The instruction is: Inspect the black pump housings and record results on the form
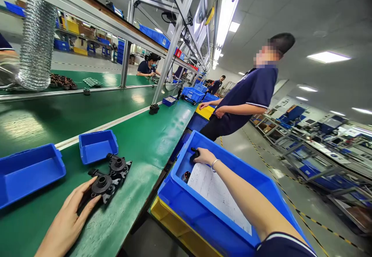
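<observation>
On the green bench, my left hand [74,210] has its thumb and fingers closed around a black round-hubbed plastic part [101,184]. A similar black part [118,164] sits just beyond it, touching or very near. My right hand [205,157] reaches into a large blue crate [180,160], its fingers closed on a dark part [194,155] near the far left corner. Below that hand in the crate lie a small copper-and-black part [186,176] and a handwritten white sheet [217,195].
Two blue trays [31,173] [98,146] stand at the bench's left. A metal post [171,48] rises from the bench. Yellow crates [180,226] support the blue crate. A person [244,90] in dark blue stands beyond it; others sit farther off.
</observation>
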Motion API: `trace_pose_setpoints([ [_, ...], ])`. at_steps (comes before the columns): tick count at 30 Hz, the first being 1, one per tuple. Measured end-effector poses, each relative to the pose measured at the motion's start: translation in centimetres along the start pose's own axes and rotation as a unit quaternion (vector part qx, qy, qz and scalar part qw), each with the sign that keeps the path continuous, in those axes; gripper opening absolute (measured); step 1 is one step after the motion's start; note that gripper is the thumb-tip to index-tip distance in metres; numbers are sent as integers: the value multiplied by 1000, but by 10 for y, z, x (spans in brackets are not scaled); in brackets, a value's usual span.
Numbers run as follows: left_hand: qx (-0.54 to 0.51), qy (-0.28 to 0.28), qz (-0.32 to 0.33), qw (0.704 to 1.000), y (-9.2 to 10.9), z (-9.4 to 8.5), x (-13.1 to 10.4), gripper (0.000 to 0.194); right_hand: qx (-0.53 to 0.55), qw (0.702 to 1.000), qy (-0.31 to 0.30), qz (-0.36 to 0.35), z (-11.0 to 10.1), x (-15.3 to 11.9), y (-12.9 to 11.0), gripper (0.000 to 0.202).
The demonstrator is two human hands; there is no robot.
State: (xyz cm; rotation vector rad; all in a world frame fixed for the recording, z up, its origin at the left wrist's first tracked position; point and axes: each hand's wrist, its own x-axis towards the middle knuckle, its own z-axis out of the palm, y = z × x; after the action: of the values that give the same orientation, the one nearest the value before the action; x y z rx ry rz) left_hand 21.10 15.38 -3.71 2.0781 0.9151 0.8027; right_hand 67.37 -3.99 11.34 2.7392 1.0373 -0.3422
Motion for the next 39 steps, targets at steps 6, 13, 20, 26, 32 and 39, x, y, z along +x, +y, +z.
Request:
trace_pose_setpoints([
  [6, -11, 4, 1, 1000, -2, 1, 0, 54, 10, 992, 105, -74, -57, -19, 0, 38],
  [13, -28, 8, 3, 1000, 6, 3, 1, 53, 9, 968, 209, -141, -147, -63, -18, 38],
  [20, -36, 4, 22, 999, 8, 5, 4, 49, -16, 949, 154, -273, -142, -25, -156, 47],
  [26, -56, 1, 40, 998, 6, 6, 2, 45, -80, 950, 7, -301, -58, 20, -275, 38],
  [32, -67, 6, 43, 997, 8, 7, 4, 44, -109, 961, -26, -252, -28, 45, -306, 32],
  [39, -67, 8, 38, 997, 3, 10, 4, 45, -91, 977, -44, -188, -45, 79, -308, 34],
])
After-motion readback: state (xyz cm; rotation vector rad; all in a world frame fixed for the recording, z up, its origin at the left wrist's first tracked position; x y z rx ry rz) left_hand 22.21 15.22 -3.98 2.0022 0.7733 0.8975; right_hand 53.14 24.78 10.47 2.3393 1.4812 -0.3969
